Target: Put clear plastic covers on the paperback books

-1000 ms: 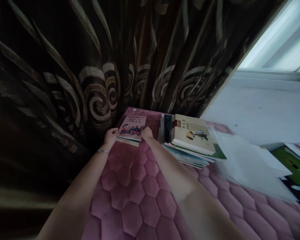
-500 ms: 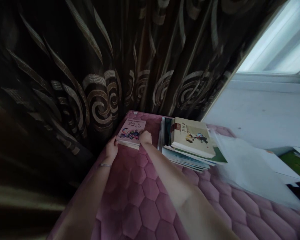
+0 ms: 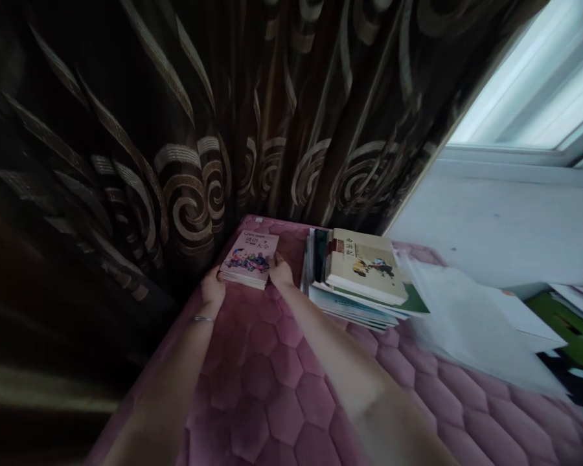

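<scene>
A small stack of pink-covered books [image 3: 249, 255], with cartoon figures and dark lettering on top, lies flat on the quilted pink cover. At its left edge is my left hand [image 3: 214, 287], with a thin bracelet on the wrist; its fingers press against the side and partly vanish behind it. My right hand [image 3: 281, 272] grips the opposite edge, its fingers bent against the stack. The two hands hold the books between them. To the right, apart from my right hand, rests a taller pile topped by a beige book [image 3: 366, 265].
A dark patterned curtain [image 3: 189, 194] hangs right behind and left of the books. Beneath everything spreads the pink hexagon-quilted cover [image 3: 267, 375]. White sheets [image 3: 476, 323] and a green item [image 3: 563, 323] lie to the right, below a pale wall and window [image 3: 525, 97].
The view has shifted slightly, moving the scene a little left. My right hand has changed from a closed fist shape to fingers lying along the book's right edge.
</scene>
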The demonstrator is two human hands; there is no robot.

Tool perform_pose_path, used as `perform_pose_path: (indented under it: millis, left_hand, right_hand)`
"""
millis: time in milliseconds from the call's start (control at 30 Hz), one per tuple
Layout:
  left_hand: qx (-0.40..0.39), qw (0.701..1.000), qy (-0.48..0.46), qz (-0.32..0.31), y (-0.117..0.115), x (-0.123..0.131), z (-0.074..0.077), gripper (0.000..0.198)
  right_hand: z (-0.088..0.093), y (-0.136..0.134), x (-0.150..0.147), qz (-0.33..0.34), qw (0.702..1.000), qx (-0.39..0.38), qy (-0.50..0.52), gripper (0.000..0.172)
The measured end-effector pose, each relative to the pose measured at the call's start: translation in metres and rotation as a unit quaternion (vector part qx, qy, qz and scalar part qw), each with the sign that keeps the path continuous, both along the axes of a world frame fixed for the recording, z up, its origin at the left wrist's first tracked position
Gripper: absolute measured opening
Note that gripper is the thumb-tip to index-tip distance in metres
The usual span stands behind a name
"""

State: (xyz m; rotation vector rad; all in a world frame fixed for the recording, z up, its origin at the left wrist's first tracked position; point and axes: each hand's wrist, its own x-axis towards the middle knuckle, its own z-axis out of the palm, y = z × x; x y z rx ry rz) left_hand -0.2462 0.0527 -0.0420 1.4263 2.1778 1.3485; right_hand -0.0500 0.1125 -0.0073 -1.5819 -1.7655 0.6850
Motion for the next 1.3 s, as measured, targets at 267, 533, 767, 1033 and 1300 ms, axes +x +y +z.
perform_pose_path:
  millis: [267,533,767,1033,1300]
  left_hand:
    - [-0.008,1.000,0.022,0.012,0.000,0.003,0.000,0.034]
    - [-0.030,0.998,0.041,0.047,0.000,0.007,0.002,0.031]
    - [-0.031,0.997,0.052,0.053,0.000,0.007,0.001,0.031]
    - [-0.016,0.997,0.055,0.055,0.002,0.005,-0.003,0.031]
    - [0.021,0.997,0.053,0.045,0.005,-0.001,-0.009,0.028]
  right_hand:
    - [-0.035,-0.035,0.030,0.174,0.971,0.155,0.059,0.041]
    - [-0.048,-0.032,0.023,0.176,0.968,0.174,0.047,0.041]
    - [-0.050,-0.030,0.024,0.178,0.967,0.174,0.045,0.042]
    - [-0.048,-0.035,0.020,0.173,0.969,0.174,0.030,0.043]
    - [-0.036,-0.049,0.015,0.172,0.976,0.131,0.023,0.055]
